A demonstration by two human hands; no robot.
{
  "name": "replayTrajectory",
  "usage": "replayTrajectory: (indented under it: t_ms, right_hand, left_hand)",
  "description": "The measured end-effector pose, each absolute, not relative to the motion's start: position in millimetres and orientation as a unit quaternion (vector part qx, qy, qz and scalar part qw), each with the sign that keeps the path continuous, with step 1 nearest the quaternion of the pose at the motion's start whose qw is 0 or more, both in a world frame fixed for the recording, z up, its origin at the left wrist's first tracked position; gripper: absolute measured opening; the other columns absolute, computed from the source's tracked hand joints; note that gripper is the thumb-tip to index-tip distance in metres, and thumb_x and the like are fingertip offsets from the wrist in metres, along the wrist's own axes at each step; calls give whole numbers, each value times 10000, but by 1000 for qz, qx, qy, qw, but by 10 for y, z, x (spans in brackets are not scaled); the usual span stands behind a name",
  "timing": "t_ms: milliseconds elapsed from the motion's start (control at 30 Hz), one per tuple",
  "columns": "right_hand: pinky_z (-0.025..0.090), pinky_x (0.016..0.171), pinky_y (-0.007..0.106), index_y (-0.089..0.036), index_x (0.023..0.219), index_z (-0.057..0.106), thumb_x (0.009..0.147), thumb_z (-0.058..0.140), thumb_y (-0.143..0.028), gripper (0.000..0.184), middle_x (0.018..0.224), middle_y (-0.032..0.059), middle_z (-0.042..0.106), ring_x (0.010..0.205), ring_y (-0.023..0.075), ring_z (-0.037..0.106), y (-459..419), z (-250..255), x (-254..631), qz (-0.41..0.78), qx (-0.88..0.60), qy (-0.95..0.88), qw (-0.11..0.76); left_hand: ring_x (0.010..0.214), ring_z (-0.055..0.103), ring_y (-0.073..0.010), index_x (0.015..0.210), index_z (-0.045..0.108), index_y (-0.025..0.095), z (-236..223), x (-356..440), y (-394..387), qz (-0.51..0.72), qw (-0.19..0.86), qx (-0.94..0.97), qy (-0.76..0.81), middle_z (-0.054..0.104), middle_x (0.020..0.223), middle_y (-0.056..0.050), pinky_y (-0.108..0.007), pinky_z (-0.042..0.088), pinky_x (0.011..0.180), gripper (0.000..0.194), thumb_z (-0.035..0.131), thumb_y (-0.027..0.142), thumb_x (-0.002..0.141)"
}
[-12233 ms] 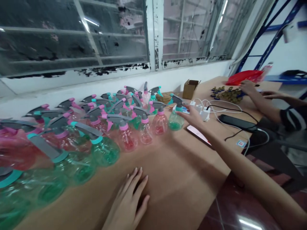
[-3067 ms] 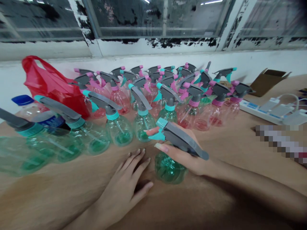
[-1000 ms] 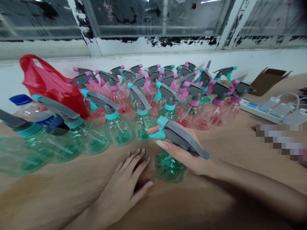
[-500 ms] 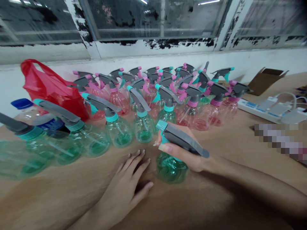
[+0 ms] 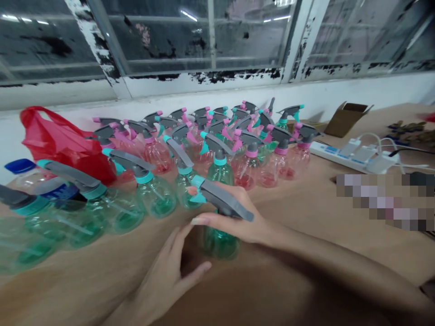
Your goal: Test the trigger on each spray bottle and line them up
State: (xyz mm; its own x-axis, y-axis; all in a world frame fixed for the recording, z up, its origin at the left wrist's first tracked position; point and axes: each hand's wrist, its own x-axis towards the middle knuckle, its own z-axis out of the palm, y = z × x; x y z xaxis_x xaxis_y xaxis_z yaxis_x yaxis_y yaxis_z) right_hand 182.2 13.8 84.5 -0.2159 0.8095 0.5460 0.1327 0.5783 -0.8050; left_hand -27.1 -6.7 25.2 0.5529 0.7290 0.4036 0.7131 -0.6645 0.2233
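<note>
My right hand (image 5: 246, 222) is wrapped round the neck of a green see-through spray bottle (image 5: 222, 245) with a grey and turquoise trigger head (image 5: 222, 198). The bottle is upright, its nozzle pointing left. My left hand (image 5: 170, 260) is open beside it, thumb apart and fingers curved towards the bottle's left side. Whether its fingertips touch the bottle or the right thumb, I cannot tell. Just beyond my hands stands a row of similar green bottles, among them one near the middle (image 5: 158, 199) and one behind the held bottle (image 5: 220, 172).
Pink spray bottles (image 5: 158, 156) crowd along the wall with more green ones. At the left are a red plastic bag (image 5: 68, 149) and a blue-capped drink bottle (image 5: 20, 167). A power strip (image 5: 340, 156) and an open cardboard box (image 5: 345, 120) lie at the right.
My left hand has gone from lying flat on the table to curving towards the held bottle. The right hand keeps its grip. The view has swung slightly right and up.
</note>
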Motion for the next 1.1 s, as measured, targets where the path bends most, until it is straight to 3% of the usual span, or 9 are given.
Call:
replayTrajectory:
  t_ms: [133,233,367,433,500,633,767,900,1100]
  right_hand:
    - [310,506,223,-190,709,570,720,753,-447,316,626,-77,389,569,79,336,137,854,1829,320,-331,-713,529]
    - [363,522,219,-195,765,586,701,756,-493,350,641,-74,459,582,87,418,143,823,1915,309,-326,-736,506]
    - [490,818,331,-195,1170,583,656,770,-562,658,1110,60,649,942,187,616,136,760,2285,267,-308,-785,468]
    - [460,918,377,-187,1171,604,691,756,-546,618,1165,90,653,1050,217,605,131,743,2537,202,-372,-768,481]
    - [494,796,345,-165,1053,652,749,730,-499,458,1013,82,693,907,199,635,136,747,2751,135,-466,-719,497]
    - [475,590,268,-179,1001,662,729,736,-519,442,852,38,705,683,152,622,192,799,2937,142,-541,-676,480]
    - [483,657,308,-174,966,659,862,598,-491,340,909,70,709,707,171,631,327,803,2960,82,-587,-654,470]
    - [478,804,415,-138,1089,629,838,605,-537,472,1101,156,683,915,283,654,530,706,2958,45,-628,-627,458]
    - [477,816,435,-108,1268,535,819,571,-623,684,1183,201,659,1020,359,645,768,632,2834,27,-664,-625,410]
  left_hand:
    - [1096,626,-359,1471,152,264,238,-46,-84,258,12,880,399,603,1245,-106,-498,539,878,790,609,378,837]
    - [1076,628,-371,1425,200,293,221,122,-79,278,56,865,413,612,1177,-95,-521,542,863,732,625,379,836]
    - [1188,558,-354,1403,259,298,223,266,-78,292,143,844,427,540,1312,-96,-512,504,934,651,612,374,861]
    - [1211,544,-345,1402,271,288,224,314,-79,308,155,831,437,515,1355,-105,-517,499,933,638,609,372,867]
    - [1230,531,-341,1392,295,277,219,361,-73,312,154,823,450,514,1362,-118,-537,485,936,603,599,365,879]
    - [1266,497,-333,1385,320,263,197,462,-33,309,153,821,455,511,1371,-130,-559,443,974,576,594,328,884]
    - [1267,496,-333,1405,300,268,176,534,7,313,150,826,443,511,1368,-132,-569,431,981,597,595,315,887]
    - [1281,484,-336,1401,300,262,175,546,16,303,141,828,450,503,1383,-141,-578,428,985,587,586,316,891]
    - [1258,508,-340,1386,333,253,201,512,15,301,155,826,451,525,1365,-141,-581,443,969,581,593,313,870]
